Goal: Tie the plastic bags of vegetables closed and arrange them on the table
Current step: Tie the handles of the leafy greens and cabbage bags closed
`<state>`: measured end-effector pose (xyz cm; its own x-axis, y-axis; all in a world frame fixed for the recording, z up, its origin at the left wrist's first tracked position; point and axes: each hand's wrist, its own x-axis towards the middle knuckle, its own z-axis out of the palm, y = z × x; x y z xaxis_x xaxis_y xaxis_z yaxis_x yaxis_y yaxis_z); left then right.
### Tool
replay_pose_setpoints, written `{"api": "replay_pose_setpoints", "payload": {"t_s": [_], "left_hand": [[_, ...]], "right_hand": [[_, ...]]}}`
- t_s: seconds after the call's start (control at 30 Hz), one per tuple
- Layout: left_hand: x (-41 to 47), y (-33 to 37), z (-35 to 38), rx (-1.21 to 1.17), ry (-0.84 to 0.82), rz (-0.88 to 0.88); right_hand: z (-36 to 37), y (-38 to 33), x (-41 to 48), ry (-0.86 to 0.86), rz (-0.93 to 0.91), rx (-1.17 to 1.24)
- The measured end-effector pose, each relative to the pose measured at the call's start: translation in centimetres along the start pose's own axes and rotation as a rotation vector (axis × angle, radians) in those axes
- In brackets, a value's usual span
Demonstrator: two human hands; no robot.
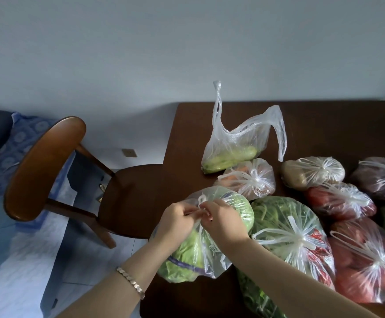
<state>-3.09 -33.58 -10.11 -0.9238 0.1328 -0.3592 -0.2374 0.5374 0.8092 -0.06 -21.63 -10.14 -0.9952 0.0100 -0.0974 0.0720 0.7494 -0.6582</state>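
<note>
1. Leftmost, a blue patterned bed cover (pixel 15 143) lay against the pale wall (pixel 187 42), with a wooden chair (pixel 49 166) between it and the dark table (pixel 324 125); a wall socket (pixel 129 153) sat low behind the chair.
2. At the table's left edge, the cabbage bag (pixel 187 255) overhung the corner slightly; printing on it was too blurred to read.
3. The left hand (pixel 175 223), with a bracelet (pixel 130 282) on that wrist, and the right hand (pixel 223 223) met on top of the bag, fingers (pixel 204 206) of both pinching its twisted handles.
4. Behind, an untied cucumber bag (pixel 232 148) stood with handles up, bare table around it.
5. Rightward, knotted bags crowded together, touching: carrots (pixel 248 180), greens (pixel 290 237), potatoes (pixel 313 173), tomatoes (pixel 370 267).
</note>
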Motion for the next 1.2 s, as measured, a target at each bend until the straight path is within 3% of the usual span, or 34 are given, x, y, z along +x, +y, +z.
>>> {"api": "replay_pose_setpoints", "payload": {"t_s": [0.13,0.4,0.63,0.73,0.93,1.2], "left_hand": [[-0.5,0.7,-0.1,0.148,0.024,0.096],[-0.8,-0.1,-0.1,0.17,0.062,0.231],[-0.4,-0.8,0.1,0.083,-0.026,0.225],[-0.3,-0.8,0.2,0.026,-0.097,0.117],[0.0,-0.2,-0.4,-0.191,-0.118,-0.093],[0.2,-0.5,0.2,-0.02,-0.003,-0.048]], "right_hand": [[-0.1,0.3,0.4,-0.05,-0.021,-0.056],[-0.8,1.0,0.5,0.017,0.173,0.444],[-3.3,1.7,1.4,-0.336,0.297,0.71],[-2.2,2.2,1.1,-0.31,0.175,0.564],[0.1,2.5,0.6,0.085,-0.348,0.048],[0.3,2.4,0.1,0.184,-0.411,-0.399]]}}
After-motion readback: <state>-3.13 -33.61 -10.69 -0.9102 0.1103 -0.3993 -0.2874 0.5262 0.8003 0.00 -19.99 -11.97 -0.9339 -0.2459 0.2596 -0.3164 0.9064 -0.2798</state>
